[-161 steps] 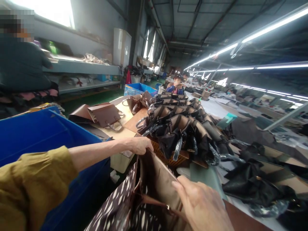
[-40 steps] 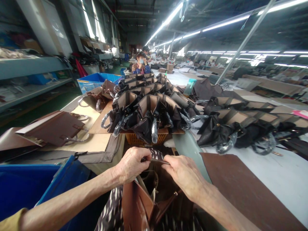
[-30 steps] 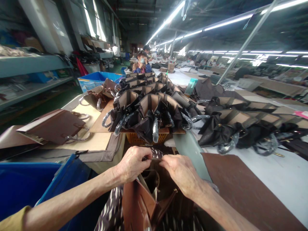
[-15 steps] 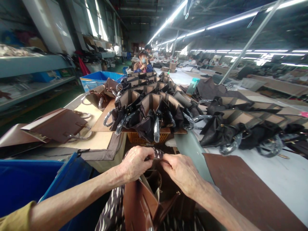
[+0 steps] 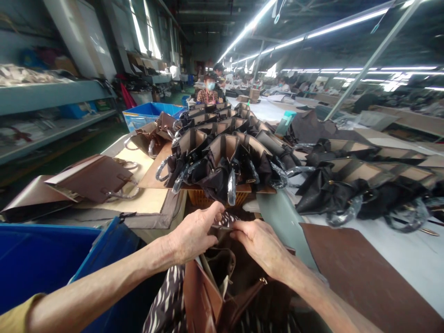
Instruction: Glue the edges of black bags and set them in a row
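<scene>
A brown handbag (image 5: 204, 296) rests upright on my lap with its mouth facing up, the dark lining showing inside and a gold-coloured metal piece at one edge. My left hand (image 5: 196, 233) is at the far rim of the bag, thumb and forefinger spread apart. Beside it, my right hand (image 5: 265, 247) pinches the same rim between thumb and fingers. The patterned cloth (image 5: 166, 296) over my lap shows beneath the bag. My hands hide part of the rim.
Rows of black handbags (image 5: 220, 152) with plastic-wrapped handles stand ahead, more (image 5: 350, 185) at right. Brown handbags (image 5: 93, 178) lie on the left table. A blue bin (image 5: 41, 263) is at my left, a brown sheet (image 5: 367, 273) at right. A masked person (image 5: 208, 95) sits farther off.
The thumb and forefinger of my left hand have parted from their pinch at the bag's rim. My right hand keeps its pinch. The whole view has shifted slightly.
</scene>
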The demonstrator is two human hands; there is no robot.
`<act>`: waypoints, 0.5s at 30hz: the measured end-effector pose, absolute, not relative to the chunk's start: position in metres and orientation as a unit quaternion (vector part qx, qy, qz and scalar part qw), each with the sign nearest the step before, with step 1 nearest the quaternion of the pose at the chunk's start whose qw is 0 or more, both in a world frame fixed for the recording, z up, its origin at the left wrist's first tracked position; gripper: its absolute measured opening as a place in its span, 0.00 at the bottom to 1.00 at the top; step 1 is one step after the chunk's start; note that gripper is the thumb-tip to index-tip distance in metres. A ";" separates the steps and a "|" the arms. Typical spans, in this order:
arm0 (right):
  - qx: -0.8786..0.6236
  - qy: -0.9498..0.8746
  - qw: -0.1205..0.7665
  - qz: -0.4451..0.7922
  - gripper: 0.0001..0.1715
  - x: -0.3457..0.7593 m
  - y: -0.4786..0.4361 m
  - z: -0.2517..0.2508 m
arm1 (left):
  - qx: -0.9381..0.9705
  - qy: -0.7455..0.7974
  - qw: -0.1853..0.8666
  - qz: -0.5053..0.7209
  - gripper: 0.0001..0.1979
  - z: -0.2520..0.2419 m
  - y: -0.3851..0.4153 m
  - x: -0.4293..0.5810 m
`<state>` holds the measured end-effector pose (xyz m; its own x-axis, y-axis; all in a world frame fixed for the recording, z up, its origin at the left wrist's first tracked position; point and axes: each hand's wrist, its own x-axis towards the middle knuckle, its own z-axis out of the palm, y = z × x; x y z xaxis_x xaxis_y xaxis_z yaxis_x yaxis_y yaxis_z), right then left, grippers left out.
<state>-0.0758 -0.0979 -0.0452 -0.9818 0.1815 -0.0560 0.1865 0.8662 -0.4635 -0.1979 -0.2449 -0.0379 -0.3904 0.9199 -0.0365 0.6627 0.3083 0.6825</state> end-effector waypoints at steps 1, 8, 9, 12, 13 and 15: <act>0.092 0.967 0.003 -0.237 0.12 -0.076 -0.098 -0.045 | 0.495 0.796 0.212 0.275 0.22 -0.038 -0.246 -0.199; 0.086 0.974 -0.004 -0.210 0.14 -0.076 -0.100 -0.045 | 0.473 0.819 0.213 0.246 0.13 -0.042 -0.248 -0.202; 0.090 0.974 -0.002 -0.206 0.14 -0.076 -0.100 -0.045 | 0.471 0.816 0.215 0.256 0.14 -0.043 -0.248 -0.202; 0.105 0.975 0.011 -0.197 0.13 -0.078 -0.101 -0.043 | 0.461 0.813 0.222 0.278 0.16 -0.041 -0.248 -0.201; 0.108 0.975 0.017 -0.196 0.12 -0.080 -0.102 -0.042 | 0.459 0.813 0.224 0.282 0.17 -0.040 -0.248 -0.201; 0.111 0.975 0.033 -0.192 0.10 -0.084 -0.104 -0.039 | 0.454 0.814 0.225 0.284 0.18 -0.037 -0.248 -0.199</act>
